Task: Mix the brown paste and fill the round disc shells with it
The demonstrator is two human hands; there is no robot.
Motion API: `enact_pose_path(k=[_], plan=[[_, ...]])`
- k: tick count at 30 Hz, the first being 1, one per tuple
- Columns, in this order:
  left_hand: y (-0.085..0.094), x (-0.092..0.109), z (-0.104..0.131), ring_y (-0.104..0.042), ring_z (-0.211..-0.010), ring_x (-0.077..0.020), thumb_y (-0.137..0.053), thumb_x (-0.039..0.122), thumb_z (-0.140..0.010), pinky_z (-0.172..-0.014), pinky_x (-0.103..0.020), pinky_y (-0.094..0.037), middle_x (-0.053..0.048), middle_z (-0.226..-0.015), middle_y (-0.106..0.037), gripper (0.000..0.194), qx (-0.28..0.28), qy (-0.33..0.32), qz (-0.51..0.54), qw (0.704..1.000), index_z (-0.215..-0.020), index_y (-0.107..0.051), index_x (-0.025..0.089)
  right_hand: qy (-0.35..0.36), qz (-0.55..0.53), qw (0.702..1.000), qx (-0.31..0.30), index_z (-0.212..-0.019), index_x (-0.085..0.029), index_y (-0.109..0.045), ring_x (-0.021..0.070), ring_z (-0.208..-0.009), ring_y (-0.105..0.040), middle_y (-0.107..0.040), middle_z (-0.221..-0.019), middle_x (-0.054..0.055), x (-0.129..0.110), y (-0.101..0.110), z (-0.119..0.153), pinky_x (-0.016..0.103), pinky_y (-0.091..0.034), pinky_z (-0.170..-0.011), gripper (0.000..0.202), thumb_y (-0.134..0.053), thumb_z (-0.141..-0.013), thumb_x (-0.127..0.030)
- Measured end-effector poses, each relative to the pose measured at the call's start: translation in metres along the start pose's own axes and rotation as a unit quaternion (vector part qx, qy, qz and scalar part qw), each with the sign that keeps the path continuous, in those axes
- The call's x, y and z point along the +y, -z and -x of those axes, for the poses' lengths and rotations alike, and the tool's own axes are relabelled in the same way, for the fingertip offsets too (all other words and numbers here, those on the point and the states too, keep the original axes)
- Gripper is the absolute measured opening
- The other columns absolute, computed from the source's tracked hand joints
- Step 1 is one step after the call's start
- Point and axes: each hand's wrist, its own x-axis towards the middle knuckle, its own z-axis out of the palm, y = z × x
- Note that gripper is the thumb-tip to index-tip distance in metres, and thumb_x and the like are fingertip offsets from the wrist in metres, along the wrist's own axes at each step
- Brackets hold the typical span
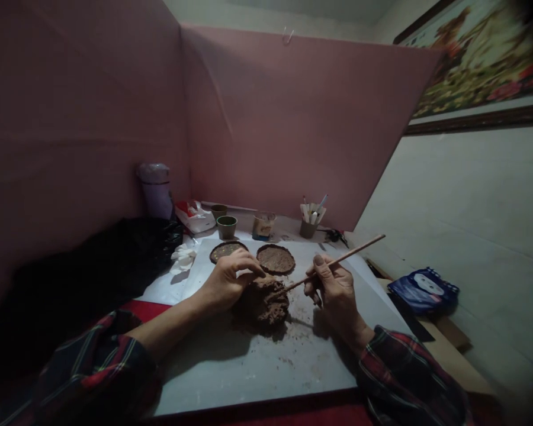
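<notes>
A rough, crumbly brown lump [266, 305] that looks like clay or soil sits in the middle of the white board [231, 384]. My left hand [235, 275] reaches over its upper left side, thumb and fingers closed at its top edge. My right hand [335, 293] grips a thin wooden stick [353, 252] like a pencil. The stick slants down to the left, its lower end touching the lump. Brown crumbs [288, 358] are scattered around the lump. Behind it lie a round brown disc [276, 259] with a raised rim and a darker, speckled disc [226, 251], partly behind my left hand.
Small cups [226, 228], a jar [263, 226] and a pot of pens [310, 222] line the back. Crumpled white tissue [184, 258] and a black plastic bag [93, 272] lie left, near a purple bottle [156, 192]. A blue pouch [424, 291] lies right. Pink panels [293, 124] enclose the back and left.
</notes>
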Motion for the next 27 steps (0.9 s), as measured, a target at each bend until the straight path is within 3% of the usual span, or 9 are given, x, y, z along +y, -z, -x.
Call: enact_pose_path(k=[4,10,17,22,25,27], plan=[[0.0024,0.0006,0.0000,-0.055,-0.085,-0.0185,-0.049,0.010,-0.077,-0.079,-0.034,-0.042,-0.006,-0.081,-0.062,0.019,0.000,-0.005,0.015,1.000,-0.067,-0.064,0.015,-0.008,-0.025,1.000,0.017,-0.067,-0.017,-0.055,0.0053,-0.031,-0.044,-0.056,-0.041,-0.003,-0.0015,0.0003,-0.0026,0.012,-0.029,-0.028,0.035,-0.061,-0.080,-0.048],[0.0041,0.0005,-0.0007,-0.053,-0.085,-0.0192,-0.047,0.020,-0.081,-0.080,-0.035,-0.041,-0.005,-0.082,-0.061,0.017,-0.016,0.040,-0.023,0.999,-0.077,-0.063,0.015,-0.008,-0.052,0.996,0.068,-0.067,-0.017,-0.054,0.0050,-0.028,-0.040,-0.057,-0.040,-0.002,-0.0018,0.0008,-0.0060,0.012,-0.028,-0.028,0.035,-0.061,-0.080,-0.049],[0.0073,-0.0078,0.0006,-0.053,-0.084,-0.0186,-0.046,0.012,-0.068,-0.078,-0.032,-0.042,-0.004,-0.078,-0.059,0.014,-0.001,0.069,0.039,0.997,-0.067,-0.060,0.016,-0.011,-0.063,0.993,0.104,-0.067,-0.017,-0.053,0.0058,-0.027,-0.040,-0.057,-0.039,-0.002,-0.0012,0.0008,-0.0079,0.014,-0.027,-0.027,0.037,-0.065,-0.075,-0.052],[0.0086,-0.0065,0.0008,-0.053,-0.086,-0.0191,-0.048,0.021,-0.077,-0.081,-0.033,-0.040,-0.005,-0.082,-0.060,0.016,-0.018,0.084,0.036,0.996,-0.075,-0.063,0.015,-0.024,-0.034,0.996,0.077,-0.067,-0.017,-0.053,0.0063,-0.026,-0.041,-0.058,-0.041,-0.002,0.0010,-0.0004,-0.0073,0.014,-0.028,-0.026,0.035,-0.067,-0.073,-0.048],[0.0079,-0.0037,0.0003,-0.052,-0.083,-0.0188,-0.050,0.029,-0.081,-0.079,-0.033,-0.039,-0.005,-0.081,-0.058,0.020,-0.010,0.097,0.015,0.995,-0.074,-0.062,0.015,-0.003,-0.034,0.993,0.110,-0.066,-0.016,-0.054,0.0064,-0.027,-0.042,-0.057,-0.040,-0.002,-0.0002,0.0012,-0.0057,0.013,-0.028,-0.026,0.034,-0.067,-0.074,-0.047],[0.0078,-0.0036,0.0002,-0.052,-0.083,-0.0191,-0.050,0.025,-0.078,-0.079,-0.033,-0.039,-0.005,-0.081,-0.058,0.016,-0.006,0.098,0.021,0.995,-0.074,-0.062,0.015,0.013,-0.047,0.989,0.140,-0.065,-0.016,-0.055,0.0062,-0.028,-0.043,-0.055,-0.039,-0.003,-0.0017,0.0025,-0.0053,0.013,-0.028,-0.027,0.033,-0.067,-0.075,-0.046]])
